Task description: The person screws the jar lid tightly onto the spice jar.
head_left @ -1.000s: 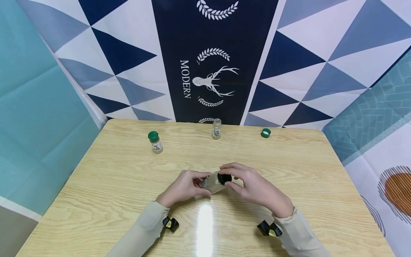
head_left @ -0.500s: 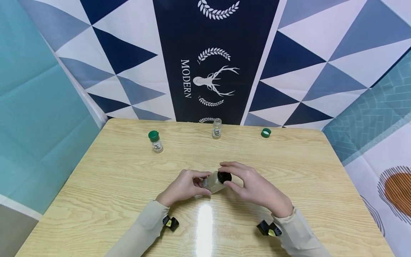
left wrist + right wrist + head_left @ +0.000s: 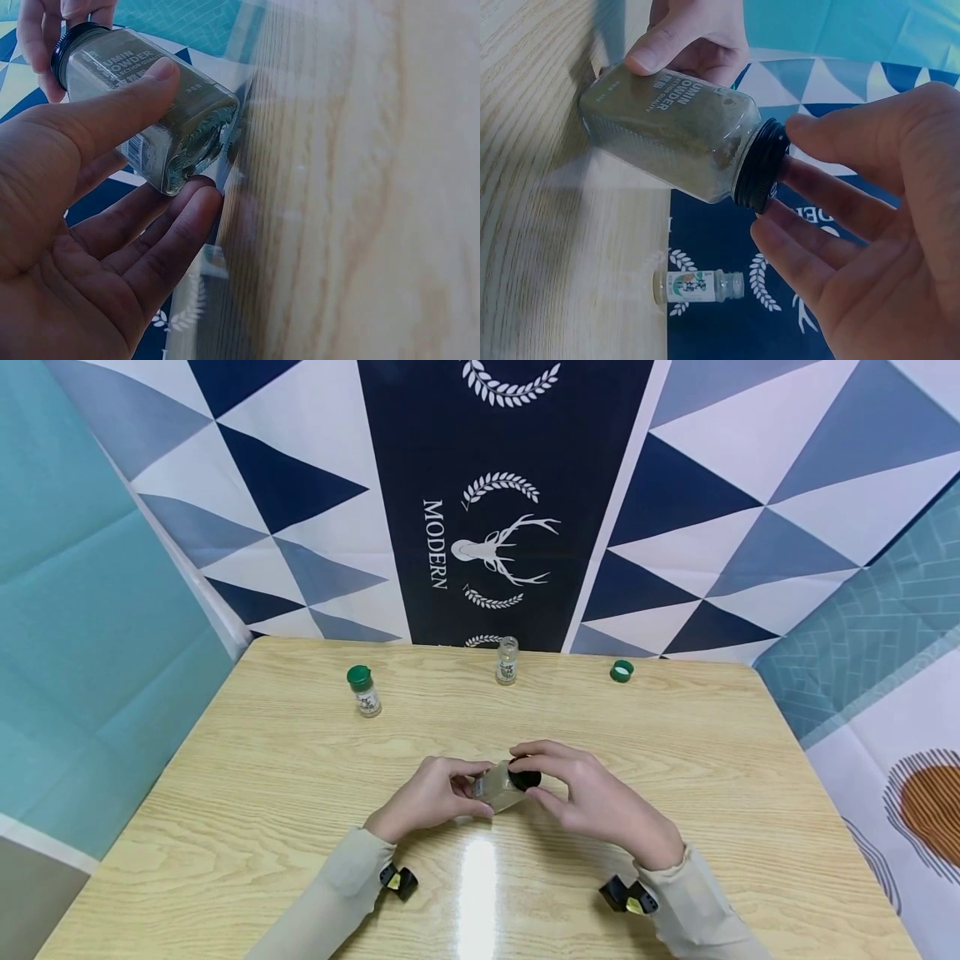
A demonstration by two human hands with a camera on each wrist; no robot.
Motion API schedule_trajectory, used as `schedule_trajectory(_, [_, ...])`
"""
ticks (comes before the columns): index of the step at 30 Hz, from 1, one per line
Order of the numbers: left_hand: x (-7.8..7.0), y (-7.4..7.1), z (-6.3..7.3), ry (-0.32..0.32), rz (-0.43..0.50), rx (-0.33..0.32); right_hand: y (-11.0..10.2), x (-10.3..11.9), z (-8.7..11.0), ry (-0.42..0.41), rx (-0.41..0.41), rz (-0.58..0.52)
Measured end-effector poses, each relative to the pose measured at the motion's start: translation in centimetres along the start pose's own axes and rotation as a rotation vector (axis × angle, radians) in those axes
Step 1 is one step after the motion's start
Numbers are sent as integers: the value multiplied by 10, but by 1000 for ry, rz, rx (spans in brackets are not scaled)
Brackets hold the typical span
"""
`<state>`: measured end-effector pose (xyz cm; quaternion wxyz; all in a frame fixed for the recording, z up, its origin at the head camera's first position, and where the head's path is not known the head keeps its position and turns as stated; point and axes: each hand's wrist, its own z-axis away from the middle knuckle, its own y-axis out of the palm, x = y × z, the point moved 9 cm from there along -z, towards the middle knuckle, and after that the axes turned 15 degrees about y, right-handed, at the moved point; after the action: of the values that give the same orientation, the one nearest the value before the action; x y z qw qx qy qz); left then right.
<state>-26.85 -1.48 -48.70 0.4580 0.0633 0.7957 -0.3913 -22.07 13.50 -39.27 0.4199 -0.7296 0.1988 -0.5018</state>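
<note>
A square glass jar (image 3: pixel 497 787) of cumin powder lies tilted over the table's middle, its lettering showing in both wrist views. My left hand (image 3: pixel 426 797) grips the body near the base, thumb on one face and fingers beneath. At the other end, my right hand (image 3: pixel 583 785) has its thumb and fingers around the black screw lid (image 3: pixel 761 169), which sits on the jar's neck. Brownish powder coats the inside of the glass jar (image 3: pixel 671 139). Through the left wrist view, the jar's thick base (image 3: pixel 199 146) faces the table.
Toward the back left stands a small shaker bottle (image 3: pixel 367 700) with a green cap. An uncapped small glass bottle (image 3: pixel 507 664) is at the back middle, and a loose green cap (image 3: pixel 621 671) lies farther right. Patterned cloth (image 3: pixel 300 502) hangs behind the wooden table (image 3: pixel 225 793).
The fingers of my right hand shift slightly around the black lid. My left hand and the jar stay in the same place.
</note>
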Motion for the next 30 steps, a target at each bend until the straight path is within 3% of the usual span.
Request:
schedule_trajectory(16, [0,0,0,-12,18,-4,0,0,-1,-49,-22,20])
schedule_trajectory(30, [-1,0,1,-10,7,1,-1,-5,-2,14,-29,30])
